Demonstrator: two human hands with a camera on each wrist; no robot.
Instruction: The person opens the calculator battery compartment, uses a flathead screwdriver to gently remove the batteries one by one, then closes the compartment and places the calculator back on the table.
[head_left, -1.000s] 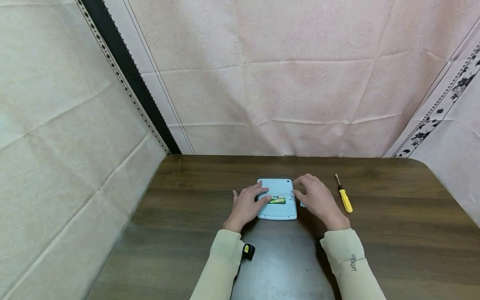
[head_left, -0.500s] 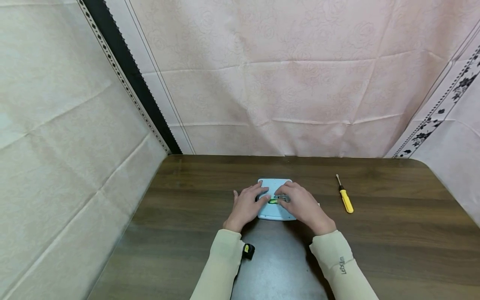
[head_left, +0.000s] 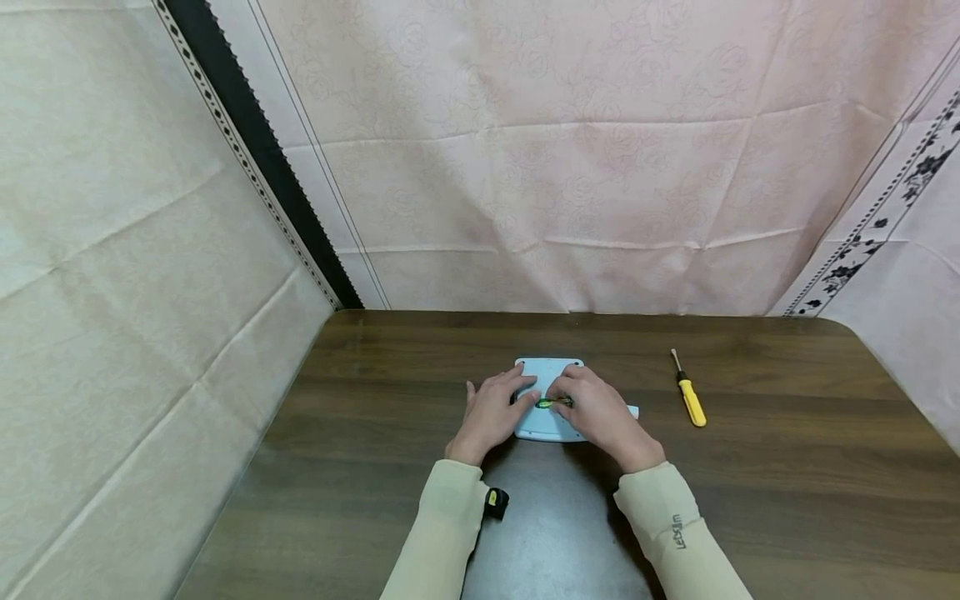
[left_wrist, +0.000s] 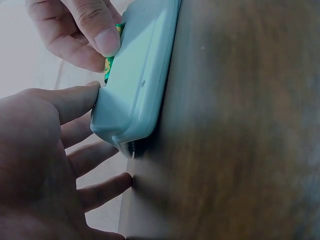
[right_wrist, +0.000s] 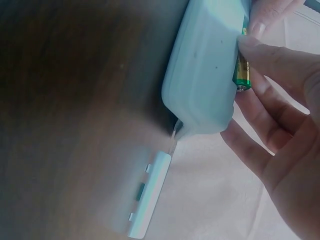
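A light blue plastic device (head_left: 551, 429) lies on the table with its screw-dotted back up. My left hand (head_left: 491, 417) rests on its left side, fingers spread; in the left wrist view the thumb touches the upper edge. My right hand (head_left: 600, 417) reaches over the right half and pinches a green and gold cylindrical battery (right_wrist: 242, 75) between thumb and fingers. One end of the battery sticks up above the device's back in the right wrist view; the battery compartment is mostly hidden behind the fingers.
A light blue battery cover (right_wrist: 150, 197) with small tabs lies just right of the device. Farther right is a screwdriver (head_left: 692, 402) with a yellow handle. Pale cloth (head_left: 600, 167) hangs behind the wooden table (head_left: 787, 467).
My right hand has moved left from the device's right edge onto the battery and taken hold of it. The cover now shows beyond that hand. My left hand has stayed in place.
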